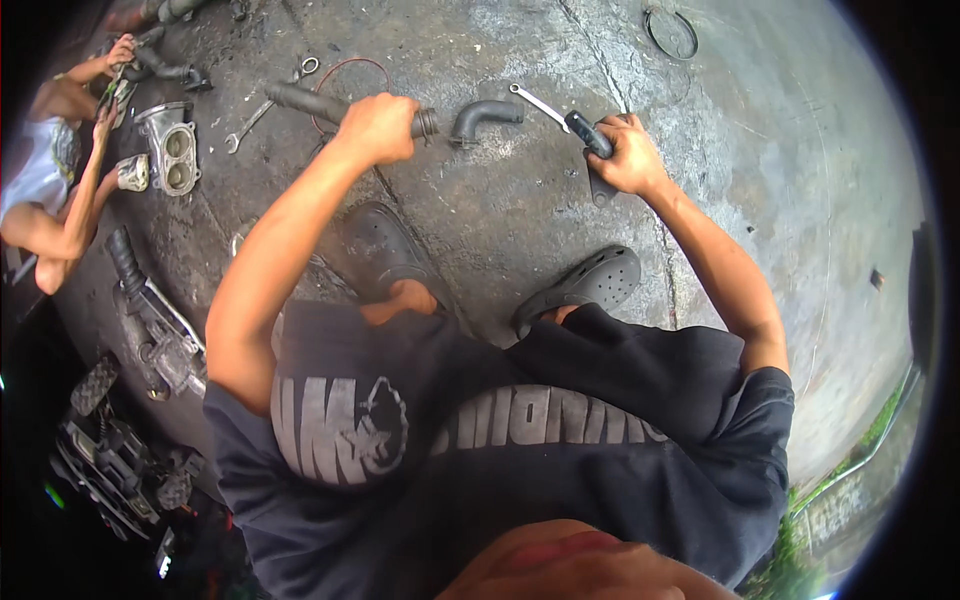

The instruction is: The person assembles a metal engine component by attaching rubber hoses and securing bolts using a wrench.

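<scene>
My left hand (378, 127) is closed around a long dark rubber hose (300, 100) with a metal clamp at its right end, held just above the concrete floor (520, 210). Just right of that end lies a curved dark elbow hose (483, 117). My right hand (630, 155) grips a short black handle-like part (590, 135), whose lower end pokes out below the fingers. A silver open-end wrench (538, 103) lies between the elbow hose and my right hand. My feet in dark clogs (590, 285) rest on the floor below.
Another wrench (262, 112) and a thin red ring lie upper left. A metal engine part with two round bores (172, 148) sits at left, near another person's hands (118, 50) working on parts. More dark machine parts (150, 330) lie at lower left. A wire loop (672, 32) lies at the top.
</scene>
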Tool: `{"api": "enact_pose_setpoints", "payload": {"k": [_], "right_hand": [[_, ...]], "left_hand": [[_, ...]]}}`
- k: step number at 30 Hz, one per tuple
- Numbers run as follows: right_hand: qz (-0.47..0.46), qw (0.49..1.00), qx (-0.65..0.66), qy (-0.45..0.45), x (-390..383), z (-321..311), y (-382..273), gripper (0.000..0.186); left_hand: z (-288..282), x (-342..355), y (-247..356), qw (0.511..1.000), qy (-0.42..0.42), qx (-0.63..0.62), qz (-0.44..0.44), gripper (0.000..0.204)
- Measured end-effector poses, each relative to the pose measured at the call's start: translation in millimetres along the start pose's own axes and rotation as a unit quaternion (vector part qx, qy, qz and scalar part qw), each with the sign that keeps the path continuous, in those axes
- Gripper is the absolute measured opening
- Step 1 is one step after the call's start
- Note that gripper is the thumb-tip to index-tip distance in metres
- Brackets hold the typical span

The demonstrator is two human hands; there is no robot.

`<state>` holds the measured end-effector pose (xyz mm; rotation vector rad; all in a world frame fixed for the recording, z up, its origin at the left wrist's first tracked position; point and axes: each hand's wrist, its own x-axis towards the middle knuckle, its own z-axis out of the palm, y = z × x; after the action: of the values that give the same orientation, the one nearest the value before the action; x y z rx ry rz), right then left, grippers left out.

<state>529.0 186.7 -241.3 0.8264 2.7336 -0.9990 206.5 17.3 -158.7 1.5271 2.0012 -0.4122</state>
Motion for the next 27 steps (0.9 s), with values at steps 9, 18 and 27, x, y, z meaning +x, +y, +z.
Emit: {"api": "enact_pose_setpoints", "payload": {"k": [9,18,27], "right_hand": [[-0.047,0.998,-0.035,-0.006,17.9,10.2,-6.3,0.033],[-0.040,0.999,-0.026,-0.001,13.6,10.6,-9.9,0.034],[-0.015,0.996,-0.067,-0.052,25.6,8.1,-8.8,0.027]], "left_hand": [[18.4,39.1,17.6,0.994,-0.011,0.053,0.095,0.063],[94.7,51.6,73.5,0.995,0.089,0.024,-0.025,0.087],[53.3,75.2,-80.4,0.975,0.156,0.122,-0.096,0.048]]}}
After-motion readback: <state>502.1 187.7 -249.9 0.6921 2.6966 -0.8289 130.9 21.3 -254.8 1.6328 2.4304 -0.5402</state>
